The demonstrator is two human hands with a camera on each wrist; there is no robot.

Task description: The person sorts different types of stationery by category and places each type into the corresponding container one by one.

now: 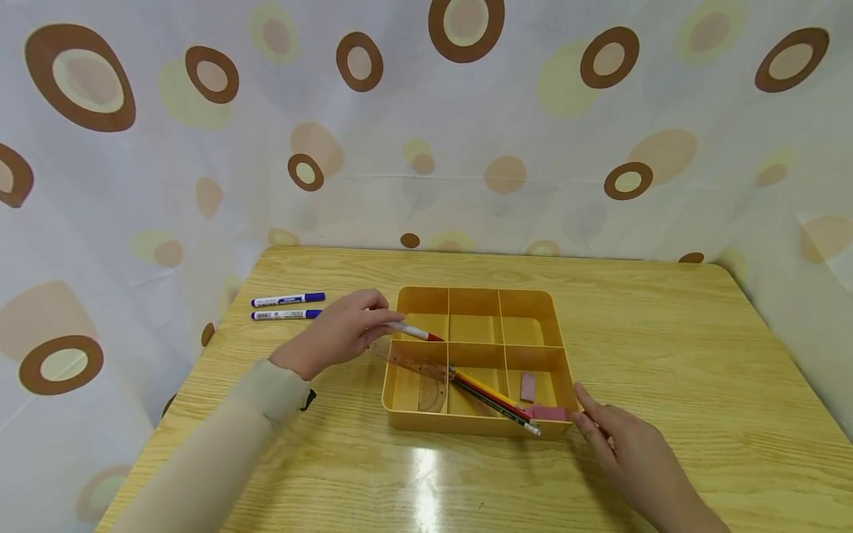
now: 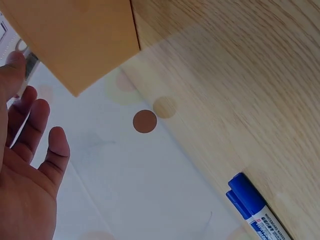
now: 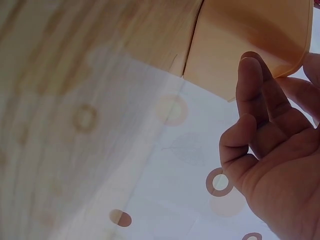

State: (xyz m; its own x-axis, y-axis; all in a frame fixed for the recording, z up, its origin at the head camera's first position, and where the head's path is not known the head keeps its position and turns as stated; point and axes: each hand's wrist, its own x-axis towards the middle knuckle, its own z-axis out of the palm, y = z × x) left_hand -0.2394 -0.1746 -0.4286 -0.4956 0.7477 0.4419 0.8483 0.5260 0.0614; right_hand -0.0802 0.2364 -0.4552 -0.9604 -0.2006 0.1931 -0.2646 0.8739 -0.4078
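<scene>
My left hand (image 1: 343, 326) pinches a white whiteboard marker (image 1: 409, 329) between thumb and fingers. Its red cap points right, over the back left compartment of a yellow divided tray (image 1: 453, 424). At the tray's front right corner my right hand (image 1: 633, 448) grips the side wall; the right wrist view has its fingers against the outer wall (image 3: 220, 55). A clear ruler (image 1: 416, 363) leans across the front left compartment. Several pencils (image 1: 489, 396) slant over the front middle one, their ends past the front rim. Pink erasers (image 1: 527, 387) lie in the front right compartment.
Two blue-capped whiteboard markers (image 1: 288, 300) lie side by side on the wooden table (image 1: 666, 333), left of the tray. Behind the table hangs a white curtain (image 1: 400, 133) with brown and yellow spots.
</scene>
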